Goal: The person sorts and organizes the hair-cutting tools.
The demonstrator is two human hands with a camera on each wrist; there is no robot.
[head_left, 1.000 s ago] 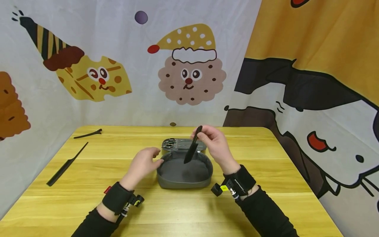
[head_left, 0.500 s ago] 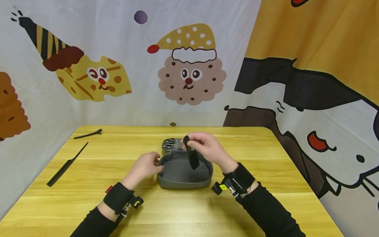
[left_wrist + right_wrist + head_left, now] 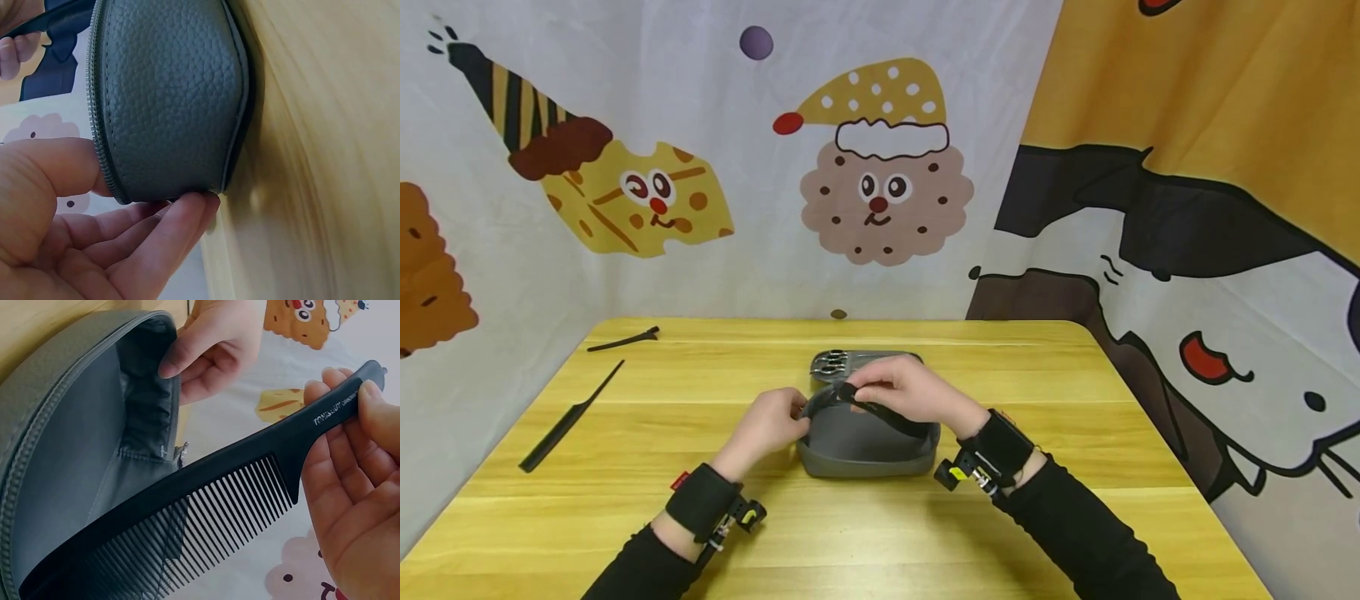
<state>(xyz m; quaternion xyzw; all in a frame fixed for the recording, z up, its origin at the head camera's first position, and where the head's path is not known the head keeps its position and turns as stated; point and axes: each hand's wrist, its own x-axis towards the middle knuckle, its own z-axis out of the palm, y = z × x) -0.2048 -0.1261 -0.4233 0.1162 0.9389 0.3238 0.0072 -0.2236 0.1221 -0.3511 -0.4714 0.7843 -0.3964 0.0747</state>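
Note:
A grey zip case [image 3: 868,468] with a pebbled outside [image 3: 169,100] stands unzipped on the table, its lid folded back. My left hand [image 3: 767,423] grips the case's left rim, thumb over the zip edge and fingers against the outer wall, as the left wrist view shows. With my right hand [image 3: 913,390] I hold a black wide comb [image 3: 206,469] by its handle, thumb on top and fingers beneath. The comb slants over the case's mouth, teeth down, its far end reaching inside the right wall. White lettering shows on the handle.
Several metal scissors [image 3: 830,364] sit in the lid behind the case, partly covered by my right hand. To the left on the wooden table [image 3: 865,546] lie a black tail comb [image 3: 561,433] and a black hair clip [image 3: 625,339]. A printed cloth [image 3: 700,287] hangs behind.
My right hand has moved left and down with the comb, which has turned from hanging steeply to slanting across the case. My left hand has closed onto the case's rim.

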